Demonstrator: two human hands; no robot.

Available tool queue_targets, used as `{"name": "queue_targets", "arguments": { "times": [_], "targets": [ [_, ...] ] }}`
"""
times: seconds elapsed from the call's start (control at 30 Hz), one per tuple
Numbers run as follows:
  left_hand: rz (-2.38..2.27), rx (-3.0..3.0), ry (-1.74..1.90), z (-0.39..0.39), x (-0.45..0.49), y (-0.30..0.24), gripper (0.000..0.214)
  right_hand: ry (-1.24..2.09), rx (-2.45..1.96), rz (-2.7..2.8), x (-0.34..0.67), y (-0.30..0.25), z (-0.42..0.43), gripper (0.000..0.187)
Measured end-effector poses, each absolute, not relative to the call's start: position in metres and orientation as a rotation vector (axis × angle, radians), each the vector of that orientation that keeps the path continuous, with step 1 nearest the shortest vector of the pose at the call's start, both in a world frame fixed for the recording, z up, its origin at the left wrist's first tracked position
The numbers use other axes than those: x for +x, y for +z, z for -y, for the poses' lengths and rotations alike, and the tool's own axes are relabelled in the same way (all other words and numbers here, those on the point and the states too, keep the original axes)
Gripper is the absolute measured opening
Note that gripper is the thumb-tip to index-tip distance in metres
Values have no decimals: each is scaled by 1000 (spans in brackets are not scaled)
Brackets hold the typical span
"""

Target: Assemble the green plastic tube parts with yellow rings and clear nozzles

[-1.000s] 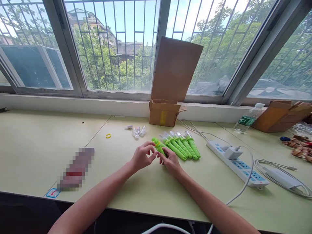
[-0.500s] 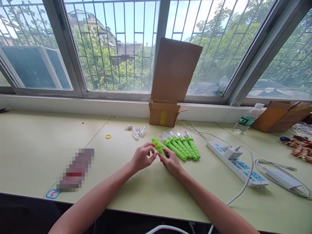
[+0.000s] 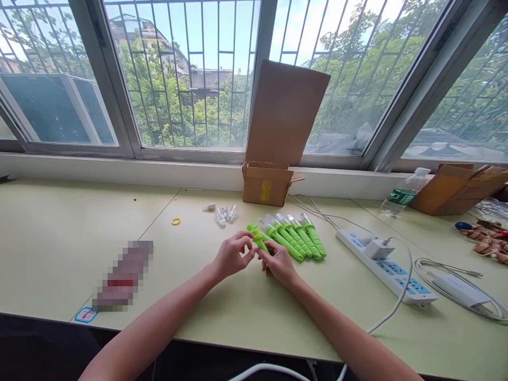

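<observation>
Both my hands meet at the middle of the pale green table (image 3: 59,248) around one bright green ribbed stick (image 3: 257,238). My right hand (image 3: 279,262) is wrapped round its lower end. My left hand (image 3: 231,255) pinches the stick near a yellow band below its tip. Just to the right, several more green sticks with clear caps (image 3: 296,236) lie side by side in a row. Behind my hands, a few small clear caps (image 3: 224,214) lie loose, and a yellow rubber band (image 3: 176,221) lies further left.
A small open cardboard box (image 3: 266,183) stands at the window sill. A white power strip (image 3: 387,267) with a plugged charger and cables runs along the right. Far right are a water bottle (image 3: 404,194), another cardboard box (image 3: 456,188) and brown objects (image 3: 487,243). A blurred red packet (image 3: 125,274) lies at the left.
</observation>
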State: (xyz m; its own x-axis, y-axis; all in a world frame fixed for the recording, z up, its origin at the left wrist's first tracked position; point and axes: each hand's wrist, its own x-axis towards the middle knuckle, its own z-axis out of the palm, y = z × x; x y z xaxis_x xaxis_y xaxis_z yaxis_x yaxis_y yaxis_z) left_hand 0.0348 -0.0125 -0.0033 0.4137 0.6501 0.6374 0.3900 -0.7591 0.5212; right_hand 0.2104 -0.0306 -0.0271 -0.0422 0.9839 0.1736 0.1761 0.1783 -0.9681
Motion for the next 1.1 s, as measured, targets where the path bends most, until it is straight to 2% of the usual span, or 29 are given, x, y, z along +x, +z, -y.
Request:
{"name": "queue_targets", "arguments": {
  "times": [0.5, 0.67, 1.1],
  "targets": [
    [-909, 2391, 1272, 11, 35, -2, 20, 916, -1190, 1574, 208, -28, 28, 44],
    [-883, 2388, 1281, 12, 35, -2, 19, 918, -1192, 1548, 211, -26, 28, 36],
    [-888, 2392, 1262, 11, 34, -3, 20, 1000, -1191, 1430, 209, -27, 29, 35]
  ]
}}
